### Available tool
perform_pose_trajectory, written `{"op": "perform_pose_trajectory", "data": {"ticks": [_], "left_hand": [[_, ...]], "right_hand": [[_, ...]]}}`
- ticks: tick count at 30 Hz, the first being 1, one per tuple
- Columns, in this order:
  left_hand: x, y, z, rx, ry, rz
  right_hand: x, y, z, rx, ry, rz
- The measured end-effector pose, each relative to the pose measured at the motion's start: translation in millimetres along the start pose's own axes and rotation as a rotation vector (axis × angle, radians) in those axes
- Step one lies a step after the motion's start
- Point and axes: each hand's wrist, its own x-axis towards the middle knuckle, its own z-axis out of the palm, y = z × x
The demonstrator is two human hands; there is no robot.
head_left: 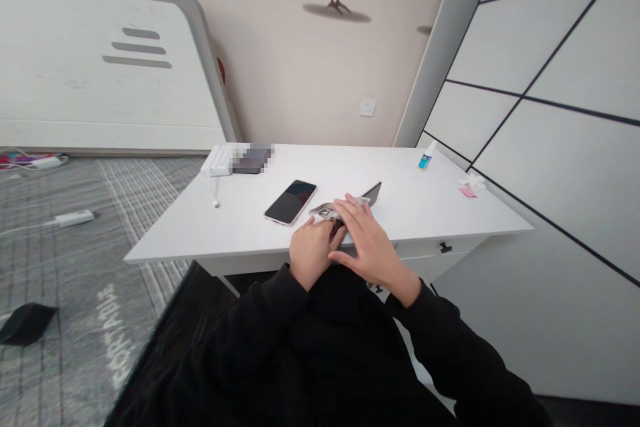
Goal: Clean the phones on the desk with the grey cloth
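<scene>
At the desk's front edge, my left hand (311,250) is closed, with its fingers curled on a greyish, crumpled, cloth-like piece (325,211). My right hand (367,240) lies over the same piece, its fingers stretched out and the thumb pointing toward my left hand. Behind the right fingertips a thin dark flat panel (373,193) sticks up at a slant; its lower part is hidden, so its kind is unclear. A smartphone (291,202) with a black screen lies face up just left of the hands.
On the white desk (200,233), a white block-shaped object with a short cable (216,203) and a blurred-out dark item (253,159) sit back left. A small blue-and-white bottle (427,156), white crumpled tissue (473,181) and pink slip (468,193) are at right.
</scene>
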Motion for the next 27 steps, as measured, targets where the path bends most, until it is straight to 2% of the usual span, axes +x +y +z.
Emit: {"op": "perform_pose_trajectory", "data": {"ticks": [4, 6, 8, 12, 14, 16, 19, 21, 23, 27], "left_hand": [[-3.5, -2.2, 2.7, -0.005, 0.064, 0.012], [-4.5, -2.4, 4.1, -0.005, 0.083, 0.012], [-3.7, -1.8, 4.2, -0.011, 0.083, 0.014], [0.4, -0.7, 1.0, -0.009, 0.023, 0.002], [1.0, -1.0, -0.1, 0.005, 0.003, -0.006], [-0.4, -1.8, 0.2, 0.005, 0.021, 0.004], [-3.9, -2.3, 2.7, -0.002, 0.076, 0.019], [-5.0, -1.5, 4.2, 0.003, 0.094, 0.024], [-4.3, -0.2, 4.6, 0.001, 0.095, 0.032], [-0.8, 0.8, 2.5, -0.001, 0.050, 0.012]], "right_hand": [[2.3, 43.1, -3.1, -0.069, 0.094, 0.157], [3.3, 57.0, -2.8, -0.093, 0.137, 0.215], [2.6, 48.5, -1.2, -0.082, 0.125, 0.196], [-1.6, -3.5, 0.5, -0.004, 0.010, 0.034], [-2.2, -11.4, -0.9, 0.002, -0.033, -0.015], [-2.1, 4.2, -3.0, -0.021, -0.021, 0.019], [-1.7, 46.5, -6.1, -0.076, 0.077, 0.164], [-2.1, 60.5, -7.2, -0.101, 0.114, 0.216], [-4.2, 51.3, -6.9, -0.093, 0.093, 0.198], [-9.0, 2.2, -6.1, -0.019, -0.030, 0.030]]}}
